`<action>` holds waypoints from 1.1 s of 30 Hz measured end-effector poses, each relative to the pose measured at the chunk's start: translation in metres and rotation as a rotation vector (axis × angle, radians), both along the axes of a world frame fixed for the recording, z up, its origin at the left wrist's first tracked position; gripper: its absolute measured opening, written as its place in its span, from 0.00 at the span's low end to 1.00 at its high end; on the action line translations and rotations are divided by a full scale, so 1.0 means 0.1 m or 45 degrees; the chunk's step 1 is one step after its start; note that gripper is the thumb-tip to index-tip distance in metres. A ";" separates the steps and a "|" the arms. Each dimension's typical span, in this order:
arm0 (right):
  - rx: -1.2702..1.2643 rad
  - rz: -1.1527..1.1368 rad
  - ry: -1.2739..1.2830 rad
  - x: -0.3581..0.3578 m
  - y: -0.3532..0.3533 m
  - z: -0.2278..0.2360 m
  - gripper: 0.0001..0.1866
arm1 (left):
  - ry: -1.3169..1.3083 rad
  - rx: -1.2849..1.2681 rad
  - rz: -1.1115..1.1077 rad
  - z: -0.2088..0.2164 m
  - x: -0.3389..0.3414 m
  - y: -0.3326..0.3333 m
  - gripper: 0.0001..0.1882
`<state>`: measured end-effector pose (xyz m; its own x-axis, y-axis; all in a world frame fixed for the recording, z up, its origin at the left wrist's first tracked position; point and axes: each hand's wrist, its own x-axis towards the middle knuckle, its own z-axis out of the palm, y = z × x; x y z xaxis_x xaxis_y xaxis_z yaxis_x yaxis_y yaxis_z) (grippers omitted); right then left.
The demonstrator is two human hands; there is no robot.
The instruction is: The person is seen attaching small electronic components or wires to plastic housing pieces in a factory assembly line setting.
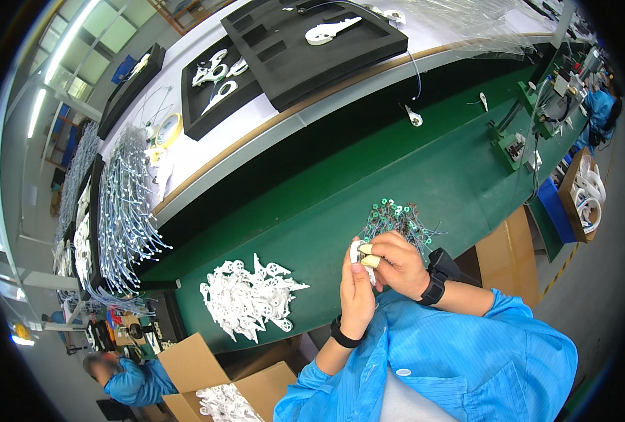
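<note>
Hands, two, brought together in front of my chest. Left hand (357, 294): fingers closed together, thumb pressed against a white part (355, 251). Right hand (402, 266): thumb and fingers pinching at the same part, with pale yellow finger covers (371, 261) on the tips. Whether the right pinched a separate small piece, I could not tell; a dark spot showed between the fingertips and the white shell.

White part, one: held between both hands, near the front edge of the green desk (460, 172). Risk, as I judged it: a slip of the covered fingertips, from poor feel or uneven pressing, could have dropped it into my lap or to the floor.

Wired pieces (391, 213), green-ended, one tangled heap, just beyond my right hand. Risk: a loose wire could have caught on my fingers or on the dark wristband (433, 287) and dragged neighbours along.

White parts, loose heap (248, 299), to my left on the desk. Risk: a sweep of the left forearm could have pushed outlying ones over the edge, towards the open cardboard box (191, 360) below.
</note>
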<state>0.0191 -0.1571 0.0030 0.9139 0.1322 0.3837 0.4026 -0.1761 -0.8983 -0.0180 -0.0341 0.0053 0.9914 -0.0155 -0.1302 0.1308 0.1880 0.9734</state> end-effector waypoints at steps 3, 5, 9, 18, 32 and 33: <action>-0.091 0.000 -0.160 0.06 -0.01 0.02 0.12 | 0.029 0.022 0.013 0.03 0.00 0.00 0.32; -0.090 0.015 -0.209 0.08 -0.02 0.04 0.12 | 0.067 -0.006 0.014 0.05 -0.02 0.00 0.32; -0.190 0.119 -0.146 0.09 -0.04 0.10 0.12 | 0.030 0.090 0.079 0.00 -0.07 0.00 0.32; -0.279 0.162 -0.102 0.07 0.02 0.09 0.11 | -0.123 0.531 0.100 0.00 -0.05 0.05 0.29; -0.231 0.383 0.055 0.22 -0.05 0.38 0.13 | 0.422 -0.617 0.058 0.20 0.01 0.35 0.33; -0.234 0.411 0.062 0.23 -0.04 0.39 0.13 | 0.392 -0.583 0.046 0.17 0.01 0.35 0.33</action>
<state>0.0421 -0.1607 0.0420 0.8305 0.4794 0.2837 0.4211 -0.2070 -0.8831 -0.0170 0.0012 0.0226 0.9096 -0.1054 -0.4018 0.3818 0.5930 0.7089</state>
